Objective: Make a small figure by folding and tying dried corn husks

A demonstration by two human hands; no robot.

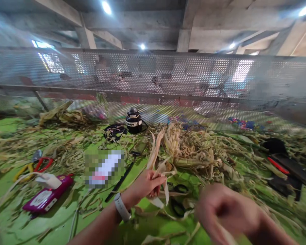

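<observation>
My left hand, with a pale watch on the wrist, is closed around dry husk strips. The strips stick up above the fist, and loose ends hang below it. Lower right, my right hand is smeared by motion, its fingers curled. A pale husk strip runs out below those fingers. Black-handled scissors lie on the green table between my hands, partly covered by husk scraps. Just beyond my left hand rests a large bundle of dry husks.
A purple power strip with a white plug and cable lies left, near red- and yellow-handled scissors. A black container stands before the perforated metal screen. Husk scraps cover much of the table. Dark, red-edged objects lie right.
</observation>
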